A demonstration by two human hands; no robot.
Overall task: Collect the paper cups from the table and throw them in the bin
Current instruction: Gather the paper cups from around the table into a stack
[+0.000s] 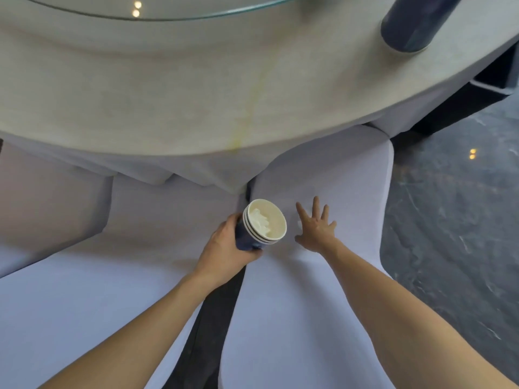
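We find no readable writing or brand on anything. Our left hand (224, 245) wraps around a stack of dark blue paper cups (259, 224), tilted so the white rims face us, something white crumpled inside. Our right hand (316, 227) is spread wide, fingers splayed over a white-covered chair (323, 175). Another dark blue cup (407, 26) stands on the table (168, 88).

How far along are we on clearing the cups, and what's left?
Done: several cups are nested into one stack of cups, three rims showing, crumpled white paper inside. In hand: the left hand grips that stack, while the right hand is spread open over a chair cover, holding nothing. Left: one dark cup stands on the table. No bin is in view, so nothing is binned yet.
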